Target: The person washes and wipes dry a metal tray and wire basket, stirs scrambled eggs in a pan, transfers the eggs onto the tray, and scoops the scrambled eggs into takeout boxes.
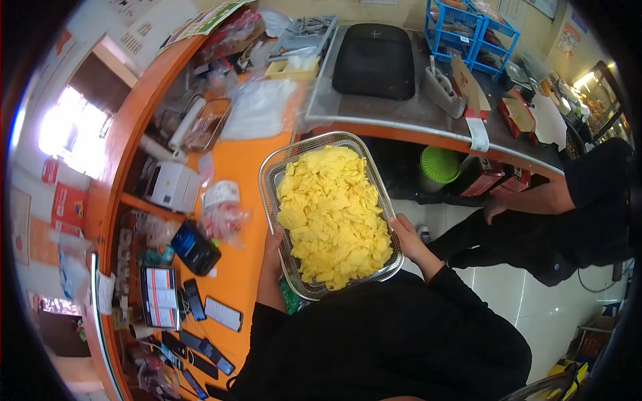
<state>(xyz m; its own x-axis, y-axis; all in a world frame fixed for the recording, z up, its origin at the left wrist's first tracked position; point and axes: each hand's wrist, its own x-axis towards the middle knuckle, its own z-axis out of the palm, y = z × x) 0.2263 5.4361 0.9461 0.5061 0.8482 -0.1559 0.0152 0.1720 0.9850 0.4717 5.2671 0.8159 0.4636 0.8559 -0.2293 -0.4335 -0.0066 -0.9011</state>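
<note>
A metal mesh basket (272, 184) full of yellow, crumbly pieces that look like scrambled egg (334, 217) is held in front of my body. My left hand (273, 250) grips its left side, and my right hand (406, 235) grips its right side near the lower corner. Both hands are partly hidden by the rim or seen from the back, with fingers closed on the edge. The basket's upper end is near the edge of the orange counter (244, 157).
A dark worktop (401, 123) ahead bears a black board (374, 61), blue racks (461, 30) and open boxes. Phones (223, 313), a printer (172, 187) and plastic bags lie left. A person in black (548, 220) stands at the right, near a green-lidded bin (439, 165).
</note>
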